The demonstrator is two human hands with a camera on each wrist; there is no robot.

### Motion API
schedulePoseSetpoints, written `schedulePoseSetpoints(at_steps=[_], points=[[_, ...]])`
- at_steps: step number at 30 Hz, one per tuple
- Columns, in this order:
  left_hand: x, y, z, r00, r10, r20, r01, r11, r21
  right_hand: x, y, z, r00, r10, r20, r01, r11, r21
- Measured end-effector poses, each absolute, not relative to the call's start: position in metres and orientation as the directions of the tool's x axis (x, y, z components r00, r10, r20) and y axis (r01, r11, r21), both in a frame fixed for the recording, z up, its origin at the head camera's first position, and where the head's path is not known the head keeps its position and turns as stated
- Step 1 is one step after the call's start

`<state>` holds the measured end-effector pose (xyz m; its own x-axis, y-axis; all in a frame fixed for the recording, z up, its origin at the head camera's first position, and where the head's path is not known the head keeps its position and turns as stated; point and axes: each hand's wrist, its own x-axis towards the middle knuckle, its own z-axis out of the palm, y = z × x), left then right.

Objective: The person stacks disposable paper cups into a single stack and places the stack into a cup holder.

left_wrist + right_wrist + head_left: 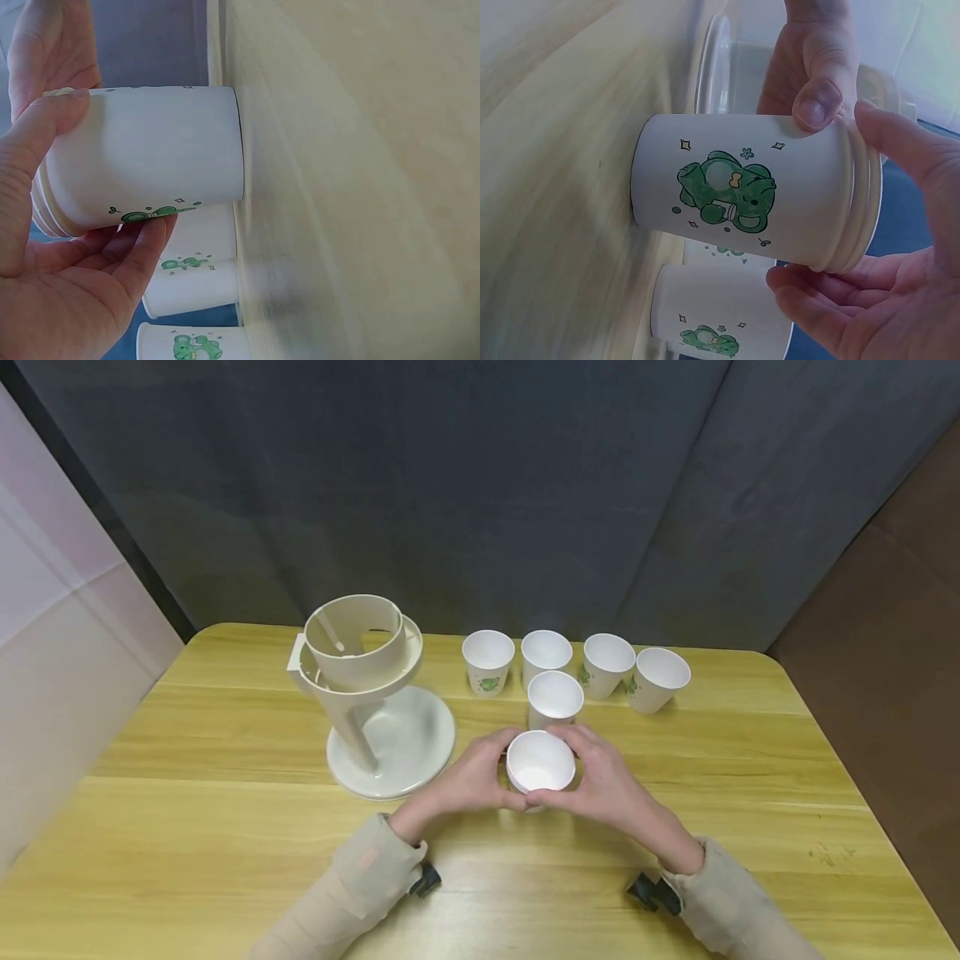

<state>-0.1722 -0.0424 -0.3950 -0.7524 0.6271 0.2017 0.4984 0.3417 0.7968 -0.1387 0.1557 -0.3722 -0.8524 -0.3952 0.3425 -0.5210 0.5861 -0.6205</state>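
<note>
"So, where do we have the stack (540,764)?"

"Between our two hands, near the middle of the table (225,860), upright with its mouth up. Its cups are nested: from the right wrist we see several rims, one above another, and a green bear (727,191) printed on the side."

"And our left hand (472,777)?"

"It grips the stack from the left, thumb on the near face close to the rims, fingers curled against the side. Our right hand (607,781) does the same from the right. So we have both sets of fingers spread only as wide as the stack, and our thumbs come close together on the near side."

"Does the bottom rest on the wood?"

"It is right at the table, but we cannot tell for certain whether it touches."

"What do we see around it?"

"Just beyond our fingertips stands a single cup (555,696), and behind that a row of four cups (488,662), all upright, mouths up. To the left we have a cream stand (360,668), its ring held above a round white base (423,735)."

"And past the table?"

"A dark cloth (450,502) hangs along the far edge. Nearer us, beige sleeves (330,893) cover our arms, with a black piece (427,880) at each cuff."
</note>
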Motion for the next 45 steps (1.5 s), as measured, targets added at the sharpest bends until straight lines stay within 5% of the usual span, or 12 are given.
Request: schedulePoseSetpoints(at_steps=[15, 29, 45], points=[[-0.172, -0.042, -0.395, -0.758, 0.622, 0.195, 0.498, 0.361, 0.788, -0.141, 0.161, -0.369, -0.844, -0.418, 0.335, -0.527, 0.537, -0.658], [-0.172, -0.042, -0.396, -0.769, 0.613, 0.182, 0.476, 0.359, 0.803, -0.16, 0.176, -0.36, -0.849, -0.168, 0.501, -0.503, 0.547, -0.669], [-0.173, -0.041, -0.396, -0.766, 0.612, 0.195, 0.491, 0.362, 0.793, -0.193, 0.179, -0.373, -0.936, -0.079, 0.342, -0.328, 0.547, -0.77]])
